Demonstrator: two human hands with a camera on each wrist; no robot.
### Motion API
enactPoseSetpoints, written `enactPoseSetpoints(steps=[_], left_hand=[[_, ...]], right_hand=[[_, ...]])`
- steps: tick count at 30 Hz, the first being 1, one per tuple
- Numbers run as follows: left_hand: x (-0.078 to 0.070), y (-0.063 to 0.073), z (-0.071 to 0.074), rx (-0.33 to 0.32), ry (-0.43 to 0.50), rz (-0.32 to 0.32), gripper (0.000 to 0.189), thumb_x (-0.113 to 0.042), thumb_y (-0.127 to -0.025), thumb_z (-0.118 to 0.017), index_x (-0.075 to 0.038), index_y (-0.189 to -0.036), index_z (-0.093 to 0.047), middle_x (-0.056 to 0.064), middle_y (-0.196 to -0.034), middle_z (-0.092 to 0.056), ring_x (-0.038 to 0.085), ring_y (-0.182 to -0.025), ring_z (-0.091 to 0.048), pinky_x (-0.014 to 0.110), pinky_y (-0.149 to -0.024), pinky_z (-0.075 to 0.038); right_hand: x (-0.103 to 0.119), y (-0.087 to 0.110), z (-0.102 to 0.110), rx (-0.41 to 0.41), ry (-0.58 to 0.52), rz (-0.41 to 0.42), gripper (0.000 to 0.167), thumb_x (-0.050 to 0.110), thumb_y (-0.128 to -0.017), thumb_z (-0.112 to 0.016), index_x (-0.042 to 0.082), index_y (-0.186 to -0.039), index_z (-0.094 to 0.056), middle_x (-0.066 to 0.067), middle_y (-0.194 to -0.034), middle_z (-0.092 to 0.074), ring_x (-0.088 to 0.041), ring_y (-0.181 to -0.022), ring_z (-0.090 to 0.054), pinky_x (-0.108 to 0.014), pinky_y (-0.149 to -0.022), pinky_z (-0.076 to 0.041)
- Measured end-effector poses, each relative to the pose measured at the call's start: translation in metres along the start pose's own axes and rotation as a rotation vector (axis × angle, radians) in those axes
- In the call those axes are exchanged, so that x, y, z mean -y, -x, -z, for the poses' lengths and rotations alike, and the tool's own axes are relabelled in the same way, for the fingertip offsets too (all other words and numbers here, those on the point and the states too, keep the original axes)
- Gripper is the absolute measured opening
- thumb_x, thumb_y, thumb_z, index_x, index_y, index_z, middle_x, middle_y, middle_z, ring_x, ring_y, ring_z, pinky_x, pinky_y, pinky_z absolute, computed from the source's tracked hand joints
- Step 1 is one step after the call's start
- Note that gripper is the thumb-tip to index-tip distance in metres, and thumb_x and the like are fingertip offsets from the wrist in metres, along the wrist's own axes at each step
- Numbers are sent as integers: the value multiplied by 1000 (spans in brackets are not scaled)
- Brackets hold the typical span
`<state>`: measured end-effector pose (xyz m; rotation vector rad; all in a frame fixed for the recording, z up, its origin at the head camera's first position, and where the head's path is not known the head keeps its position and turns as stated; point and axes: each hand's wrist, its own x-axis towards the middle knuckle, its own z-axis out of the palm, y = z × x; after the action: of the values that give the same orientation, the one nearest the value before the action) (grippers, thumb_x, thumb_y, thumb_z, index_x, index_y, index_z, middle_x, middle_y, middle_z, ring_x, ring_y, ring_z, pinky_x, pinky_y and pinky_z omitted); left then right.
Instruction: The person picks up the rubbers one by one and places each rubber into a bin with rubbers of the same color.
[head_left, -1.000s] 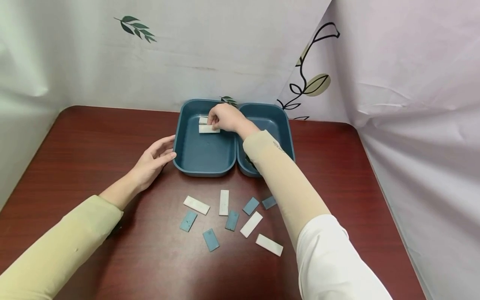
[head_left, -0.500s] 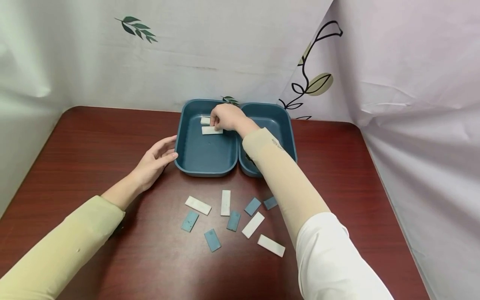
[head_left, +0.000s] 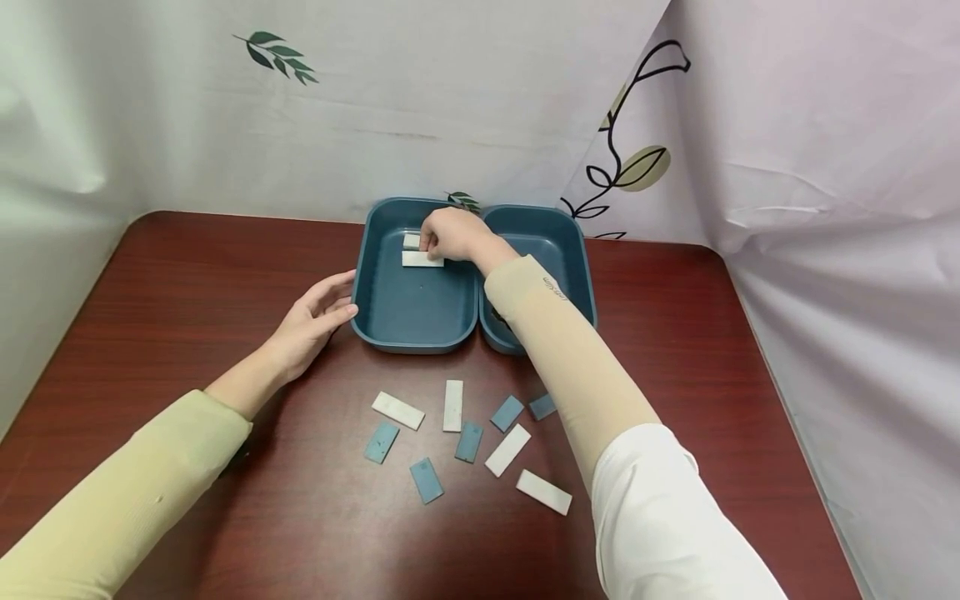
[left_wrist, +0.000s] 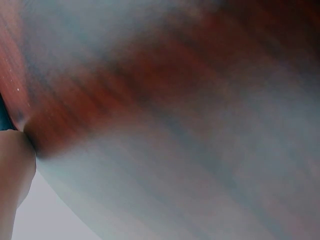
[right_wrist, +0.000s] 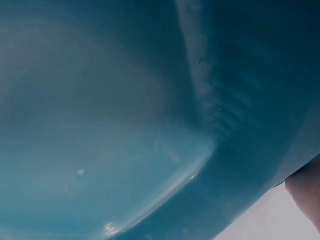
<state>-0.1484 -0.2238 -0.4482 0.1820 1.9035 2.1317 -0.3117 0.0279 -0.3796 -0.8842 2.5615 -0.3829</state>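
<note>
In the head view, my right hand (head_left: 456,234) reaches into the left compartment of a two-part blue container. Its thumb and fingers pinch a white rectangular tile (head_left: 414,260) low over the floor. Just behind lies a second white tile (head_left: 411,241), partly hidden by the fingers. My left hand (head_left: 306,327) rests against the outer left wall of that blue tray (head_left: 412,346), fingers relaxed and thumb at the rim. Only a bit of the left hand (left_wrist: 15,170) shows in the left wrist view. Blue plastic (right_wrist: 125,125) fills most of the right wrist view.
The right blue tray (head_left: 588,283) stands alongside, partly covered by the right forearm, with something dark inside. White tiles (head_left: 453,406) and shorter blue tiles (head_left: 426,481), several of each, lie scattered on the red-brown table (head_left: 300,517) in front. A white curtain (head_left: 450,108) hangs behind.
The gap between the pinched white tile and the one behind widened, then narrowed as the right hand shifted it slightly. The left hand stays at the tray; the whole view drifted slightly.
</note>
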Motion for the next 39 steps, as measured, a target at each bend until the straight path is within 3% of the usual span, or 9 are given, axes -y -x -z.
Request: enactPoseSetpoints(steps=[11, 39], left_hand=[[1, 1, 1, 0, 6, 1, 57, -8, -111, -55, -11, -164, -37, -10, -146, -52, -1, -126, -59, 11, -106, -46], [0, -2, 2, -2, -8, -5, 56, -8, -111, -56, -12, -164, -38, -10, -146, -52, 0, -128, -59, 12, -106, -46]], right_hand=[[1, 0, -3, -2, 37, 11, 26, 16, -98, -79, 13, -124, -77, -6, -121, -74, -21, -109, -67, -37, -101, -55], [-4, -1, -5, -1, 60, 26, 30, 19, -99, -78, 13, -129, -75, -6, -129, -73, -21, -118, -68, -36, -105, -55]])
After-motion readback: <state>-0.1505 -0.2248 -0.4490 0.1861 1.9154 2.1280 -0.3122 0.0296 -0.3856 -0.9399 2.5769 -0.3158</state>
